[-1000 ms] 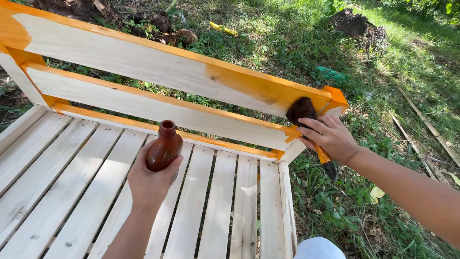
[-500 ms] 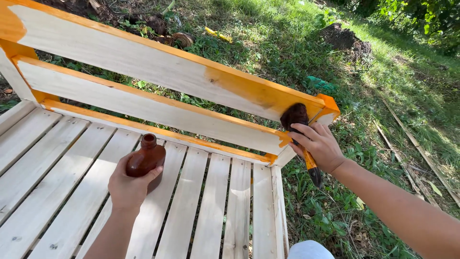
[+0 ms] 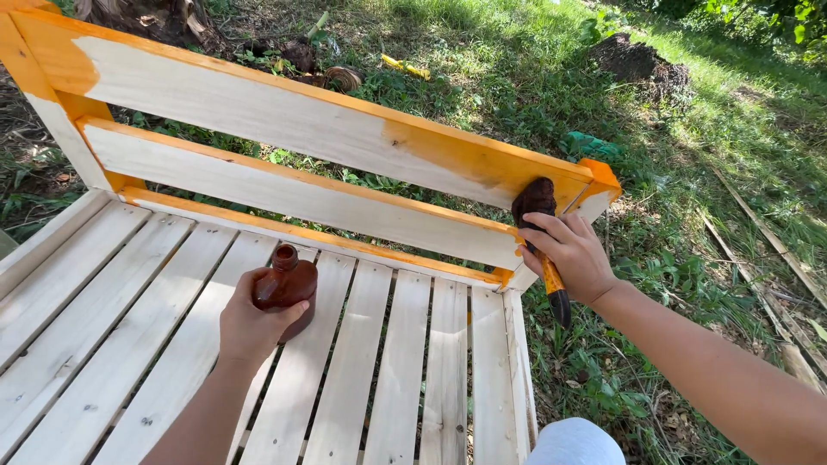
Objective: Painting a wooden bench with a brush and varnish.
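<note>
My left hand [image 3: 250, 323] grips a small brown glass bottle [image 3: 288, 284] with an open neck, resting on or just above the pale seat slats [image 3: 388, 379] of a wooden bench. My right hand [image 3: 573, 254] holds a paintbrush [image 3: 536, 205] with a dark head and an orange-and-black handle. The brush head presses on the right end of the upper backrest board [image 3: 258, 116], where the wood is stained orange. Orange stain also covers the board edges, the top left corner and the right post [image 3: 599, 181].
The bench stands on grass with weeds behind and to the right. Thin wooden sticks [image 3: 767, 250] lie in the grass at right. A dark stump or mound [image 3: 637, 60] sits at the upper right, a green object [image 3: 594, 145] near the bench's post.
My left hand has lowered the bottle toward the seat slats. The brush stays at the right end of the upper board while the view has shifted slightly.
</note>
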